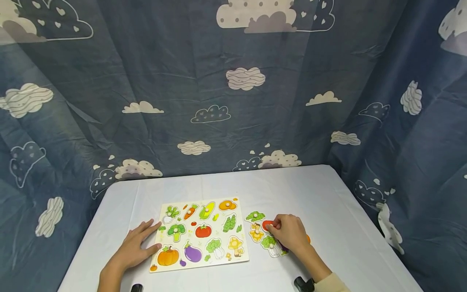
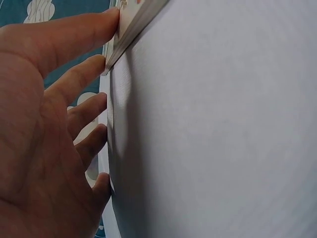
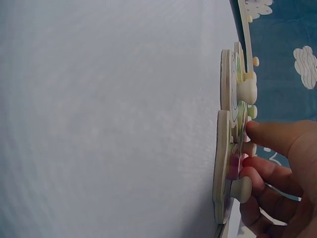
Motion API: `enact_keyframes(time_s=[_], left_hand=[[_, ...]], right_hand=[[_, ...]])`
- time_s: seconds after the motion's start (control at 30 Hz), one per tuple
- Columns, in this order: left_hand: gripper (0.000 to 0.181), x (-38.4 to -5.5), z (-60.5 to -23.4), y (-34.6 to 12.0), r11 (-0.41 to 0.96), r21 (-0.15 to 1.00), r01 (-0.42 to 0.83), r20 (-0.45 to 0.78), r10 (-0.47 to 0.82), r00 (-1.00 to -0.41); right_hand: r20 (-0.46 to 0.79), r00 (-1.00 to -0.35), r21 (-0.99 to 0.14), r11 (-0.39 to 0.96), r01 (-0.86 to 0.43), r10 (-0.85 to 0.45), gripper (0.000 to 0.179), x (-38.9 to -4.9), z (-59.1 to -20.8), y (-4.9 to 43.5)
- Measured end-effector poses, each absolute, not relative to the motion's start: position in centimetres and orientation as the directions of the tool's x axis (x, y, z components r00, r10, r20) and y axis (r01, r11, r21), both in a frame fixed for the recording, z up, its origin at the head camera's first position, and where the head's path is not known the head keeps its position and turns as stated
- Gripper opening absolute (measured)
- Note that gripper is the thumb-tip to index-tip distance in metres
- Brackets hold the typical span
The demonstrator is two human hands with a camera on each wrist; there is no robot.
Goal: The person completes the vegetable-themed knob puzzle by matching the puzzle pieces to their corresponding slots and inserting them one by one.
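smooth wooden knobs (image 3: 246,92) on wood-edged puzzle pieces (image 3: 221,168); matt tablecloth (image 1: 328,211); creased cloth backdrop (image 1: 164,65).

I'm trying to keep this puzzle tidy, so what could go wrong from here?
The right hand pinches the red piece amid crowded loose ones, so lifting it might knock the mushroom piece or the leafy white-stemmed piece. The left hand touches the edge of the puzzle board with spread fingers, so a push might slide it across the white table.
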State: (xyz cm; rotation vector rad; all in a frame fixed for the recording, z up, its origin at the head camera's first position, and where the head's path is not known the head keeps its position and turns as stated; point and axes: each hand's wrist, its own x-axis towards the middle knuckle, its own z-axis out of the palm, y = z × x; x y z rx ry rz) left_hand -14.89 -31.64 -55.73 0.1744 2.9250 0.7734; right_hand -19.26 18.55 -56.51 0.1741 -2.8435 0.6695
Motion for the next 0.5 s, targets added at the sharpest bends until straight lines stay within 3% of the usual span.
enact_keyframes(time_s=[0.5], left_hand=[[0.073,-14.88,-55.96,-31.61,0.864,0.496,0.084,-0.072,0.137,-0.988]], right_hand=[[0.297,-0.952,-0.486,0.847,-0.215,-0.071,0.012,-19.42,-55.55,18.41]])
